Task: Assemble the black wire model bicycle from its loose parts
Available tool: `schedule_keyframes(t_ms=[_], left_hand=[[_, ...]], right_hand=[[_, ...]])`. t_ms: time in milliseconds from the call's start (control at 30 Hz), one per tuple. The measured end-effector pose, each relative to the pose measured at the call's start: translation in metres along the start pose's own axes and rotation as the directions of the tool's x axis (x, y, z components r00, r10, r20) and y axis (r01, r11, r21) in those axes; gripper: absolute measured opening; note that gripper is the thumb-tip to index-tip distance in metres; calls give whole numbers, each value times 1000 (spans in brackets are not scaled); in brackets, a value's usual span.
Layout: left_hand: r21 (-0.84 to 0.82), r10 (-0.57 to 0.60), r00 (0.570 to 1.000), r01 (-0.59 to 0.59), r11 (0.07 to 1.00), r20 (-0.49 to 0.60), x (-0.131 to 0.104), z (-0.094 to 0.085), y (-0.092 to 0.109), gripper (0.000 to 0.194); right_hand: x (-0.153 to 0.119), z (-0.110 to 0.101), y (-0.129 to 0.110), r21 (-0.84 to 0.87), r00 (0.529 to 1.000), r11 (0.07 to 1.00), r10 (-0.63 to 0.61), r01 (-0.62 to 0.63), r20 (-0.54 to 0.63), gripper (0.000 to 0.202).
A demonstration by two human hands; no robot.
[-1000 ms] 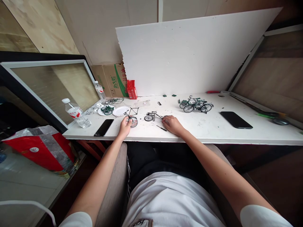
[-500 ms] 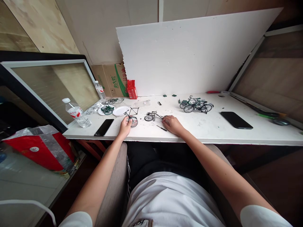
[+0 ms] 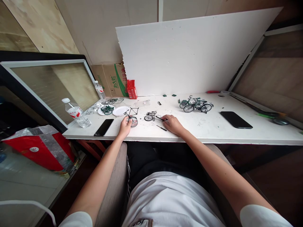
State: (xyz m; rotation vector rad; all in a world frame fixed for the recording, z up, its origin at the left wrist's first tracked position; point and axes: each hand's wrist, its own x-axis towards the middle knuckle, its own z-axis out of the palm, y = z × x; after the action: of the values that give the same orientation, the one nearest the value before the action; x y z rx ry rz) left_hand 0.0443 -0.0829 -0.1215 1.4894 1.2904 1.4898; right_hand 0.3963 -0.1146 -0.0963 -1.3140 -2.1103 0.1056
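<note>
My left hand (image 3: 125,125) grips a partly built model bicycle (image 3: 134,121) by its lower front part, near a spoked wheel. Its bare dark frame rises above the fingers. Farther right, my right hand (image 3: 173,124) rests on the white table, closed around a slim black tool (image 3: 160,118) that points left; its tip is too small to make out. A small screwdriver (image 3: 161,128) lies just in front of those fingers. Between both hands sits a loose wheel (image 3: 149,118) with a cluster of small model parts (image 3: 153,115) beside it.
Finished-looking model bicycles (image 3: 198,105) stand at the back right, with a black phone (image 3: 236,119) beyond them. On the left are another phone (image 3: 104,127), a water bottle (image 3: 77,113), a white plate (image 3: 121,111) and green parts (image 3: 107,109). A white board (image 3: 189,56) leans behind.
The slim black tool in my right hand has shifted, and its shaft now shows more level between the fingers. My left hand and the model bicycle have hardly moved.
</note>
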Motion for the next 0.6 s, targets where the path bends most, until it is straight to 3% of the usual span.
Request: schedule_keyframes(t_ms=[233,600], left_hand=[[26,-20,1000,20,999,-7,-2,1,4,50],[14,-15,1000,15,1000,2,-2,1,4,50]], right_hand=[[0,0,2,-22,999,999,-46,46,5,18],[1,1,4,-57,999,997,-52,52,11,19]])
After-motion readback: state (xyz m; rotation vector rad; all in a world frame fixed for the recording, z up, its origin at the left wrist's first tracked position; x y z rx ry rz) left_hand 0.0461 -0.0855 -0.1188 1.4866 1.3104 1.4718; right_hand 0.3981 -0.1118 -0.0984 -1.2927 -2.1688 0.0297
